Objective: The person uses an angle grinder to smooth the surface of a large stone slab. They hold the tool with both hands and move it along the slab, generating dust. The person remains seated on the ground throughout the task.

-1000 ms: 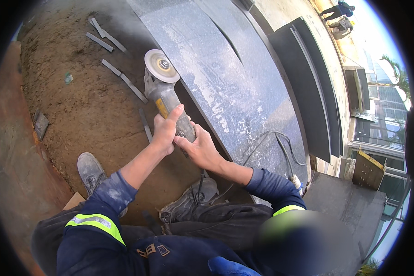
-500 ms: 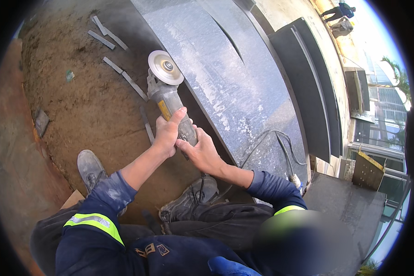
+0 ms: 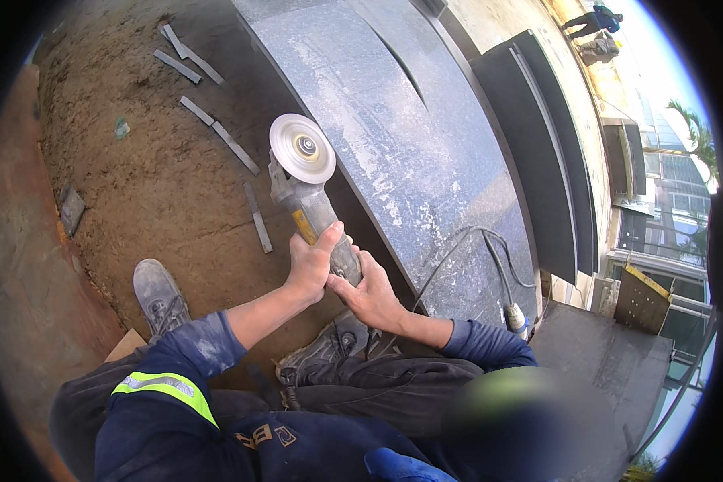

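Both of my hands grip a dusty grey angle grinder (image 3: 313, 210) with a yellow label on its side. My left hand (image 3: 310, 269) wraps round the body from the left. Closed on the rear of the body is my right hand (image 3: 369, 296), just behind the left. A pale round cutting disc (image 3: 317, 161) at the far end lies over the near edge of a dark grey stone slab (image 3: 410, 177); I cannot tell whether it touches. The slab is dusted white, and a long dark slit (image 3: 394, 60) runs through its far part.
Cut stone strips (image 3: 234, 148) lie on the brown dirt ground (image 3: 153, 185) at the left. A power cable (image 3: 458, 241) with a connector (image 3: 516, 320) rests on the slab. More dark slabs (image 3: 530, 169) stand to the right. Two people (image 3: 598, 36) are far off at the upper right.
The grinder and both hands have shifted right and a little nearer to me, along the slab's edge. My grip looks the same. The dust near the disc has thinned.
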`<action>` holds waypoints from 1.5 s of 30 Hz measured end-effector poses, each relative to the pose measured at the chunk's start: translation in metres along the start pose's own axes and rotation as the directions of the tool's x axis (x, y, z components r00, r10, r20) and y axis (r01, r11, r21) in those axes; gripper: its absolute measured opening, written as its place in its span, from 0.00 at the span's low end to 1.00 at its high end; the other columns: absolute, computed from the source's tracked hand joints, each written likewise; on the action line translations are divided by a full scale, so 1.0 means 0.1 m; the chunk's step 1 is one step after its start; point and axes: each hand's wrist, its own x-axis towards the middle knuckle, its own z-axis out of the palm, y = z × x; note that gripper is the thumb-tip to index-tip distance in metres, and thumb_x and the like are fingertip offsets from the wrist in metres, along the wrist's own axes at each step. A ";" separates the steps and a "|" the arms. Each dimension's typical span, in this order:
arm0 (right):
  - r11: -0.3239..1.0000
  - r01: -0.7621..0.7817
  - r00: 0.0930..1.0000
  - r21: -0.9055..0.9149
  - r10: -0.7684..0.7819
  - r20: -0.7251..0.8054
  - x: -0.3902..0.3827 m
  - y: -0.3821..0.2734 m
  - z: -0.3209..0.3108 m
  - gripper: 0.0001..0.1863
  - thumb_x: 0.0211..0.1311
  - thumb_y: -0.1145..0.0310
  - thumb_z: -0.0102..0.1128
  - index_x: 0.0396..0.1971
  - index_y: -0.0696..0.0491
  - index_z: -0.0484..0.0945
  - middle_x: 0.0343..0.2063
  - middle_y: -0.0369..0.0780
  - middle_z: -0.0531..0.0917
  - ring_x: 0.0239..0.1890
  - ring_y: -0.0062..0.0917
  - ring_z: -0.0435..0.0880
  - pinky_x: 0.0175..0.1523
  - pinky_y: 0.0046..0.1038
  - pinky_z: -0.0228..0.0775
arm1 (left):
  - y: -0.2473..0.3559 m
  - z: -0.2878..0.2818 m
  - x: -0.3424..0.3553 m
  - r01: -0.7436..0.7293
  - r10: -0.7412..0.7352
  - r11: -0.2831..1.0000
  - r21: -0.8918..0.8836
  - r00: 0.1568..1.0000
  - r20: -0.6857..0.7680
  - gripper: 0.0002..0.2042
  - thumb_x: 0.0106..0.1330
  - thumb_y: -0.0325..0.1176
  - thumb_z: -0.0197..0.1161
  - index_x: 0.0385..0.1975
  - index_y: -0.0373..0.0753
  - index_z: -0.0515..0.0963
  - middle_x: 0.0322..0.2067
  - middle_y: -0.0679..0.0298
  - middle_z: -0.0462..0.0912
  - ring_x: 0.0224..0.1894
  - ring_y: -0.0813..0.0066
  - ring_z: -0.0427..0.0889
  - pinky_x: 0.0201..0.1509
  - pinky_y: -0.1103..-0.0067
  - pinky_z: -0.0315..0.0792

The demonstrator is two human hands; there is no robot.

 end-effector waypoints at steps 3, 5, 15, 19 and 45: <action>1.000 -0.006 1.000 0.004 0.006 0.010 0.03 -0.04 -0.01 0.34 0.63 0.53 0.69 0.55 0.67 0.70 0.45 0.56 0.83 0.51 0.46 0.85 0.54 0.41 0.75 | 0.02 0.00 0.02 0.007 -0.007 1.000 0.007 1.000 -0.004 0.18 0.66 0.44 0.70 0.42 0.36 0.75 0.33 0.58 0.82 0.32 0.67 0.86 0.38 0.69 0.82; 1.000 -0.013 1.000 -0.011 0.013 0.021 0.06 -0.08 -0.03 0.34 0.63 0.53 0.70 0.54 0.67 0.70 0.44 0.56 0.84 0.51 0.46 0.85 0.53 0.41 0.75 | 0.04 -0.01 0.04 0.005 -0.005 1.000 0.011 1.000 -0.008 0.18 0.66 0.44 0.70 0.42 0.36 0.75 0.33 0.58 0.82 0.33 0.67 0.86 0.38 0.69 0.83; 0.995 0.096 0.993 0.021 -0.095 -0.064 0.25 -0.06 0.02 0.23 0.64 0.57 0.70 0.43 0.62 0.74 0.31 0.40 0.80 0.32 0.21 0.76 0.37 0.29 0.70 | 0.21 0.03 0.17 -0.005 0.005 1.000 -0.017 1.000 -0.022 0.14 0.67 0.38 0.69 0.40 0.34 0.76 0.31 0.60 0.81 0.29 0.70 0.85 0.34 0.72 0.82; 0.992 0.119 0.991 0.034 -0.116 -0.073 0.34 -0.06 0.04 0.23 0.64 0.58 0.70 0.44 0.62 0.75 0.32 0.39 0.80 0.33 0.19 0.76 0.37 0.27 0.70 | 0.28 0.03 0.21 0.006 -0.006 1.000 -0.015 1.000 -0.020 0.15 0.67 0.40 0.70 0.40 0.33 0.77 0.31 0.60 0.81 0.30 0.69 0.86 0.34 0.71 0.82; 0.995 0.080 0.995 0.057 -0.076 -0.066 0.44 -0.21 0.11 0.23 0.65 0.58 0.69 0.45 0.64 0.74 0.34 0.40 0.81 0.36 0.19 0.78 0.41 0.27 0.72 | 0.46 -0.05 0.31 0.045 -0.046 0.997 0.064 0.999 0.016 0.23 0.65 0.48 0.70 0.43 0.33 0.74 0.34 0.55 0.82 0.34 0.65 0.87 0.39 0.68 0.84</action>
